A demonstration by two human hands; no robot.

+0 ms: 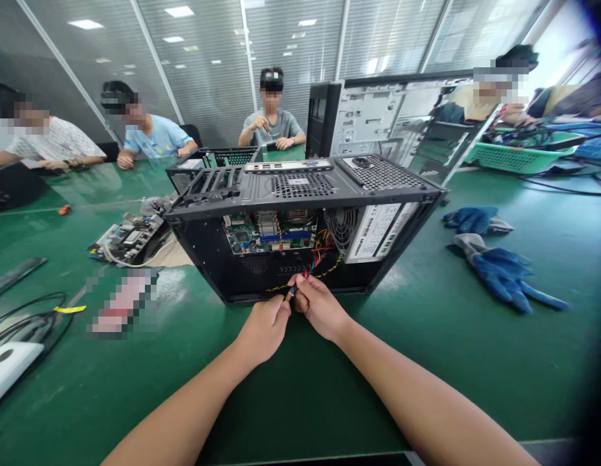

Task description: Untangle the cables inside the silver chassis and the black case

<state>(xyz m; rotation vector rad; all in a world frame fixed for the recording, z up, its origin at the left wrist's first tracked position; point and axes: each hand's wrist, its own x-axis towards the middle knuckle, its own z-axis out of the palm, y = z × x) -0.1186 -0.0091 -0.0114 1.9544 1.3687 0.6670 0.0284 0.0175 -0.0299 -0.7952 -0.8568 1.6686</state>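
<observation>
An open black computer case (300,188) lies on its side on the green table (426,336), its open face toward me. Inside I see a motherboard (261,233), a power supply (372,230) and a bundle of coloured wires (322,255). Both my hands meet at the case's front lower edge. My left hand (264,327) is closed in a pinch on the end of the wire bundle. My right hand (319,304) is closed on the same wires just beside it.
A pair of blue work gloves (499,265) lies to the right. A loose circuit board (128,238) sits left of the case, black cables (23,320) and a white device (9,362) at far left. Another open case (402,120) and a green basket (518,157) stand behind. Several people sit around the table.
</observation>
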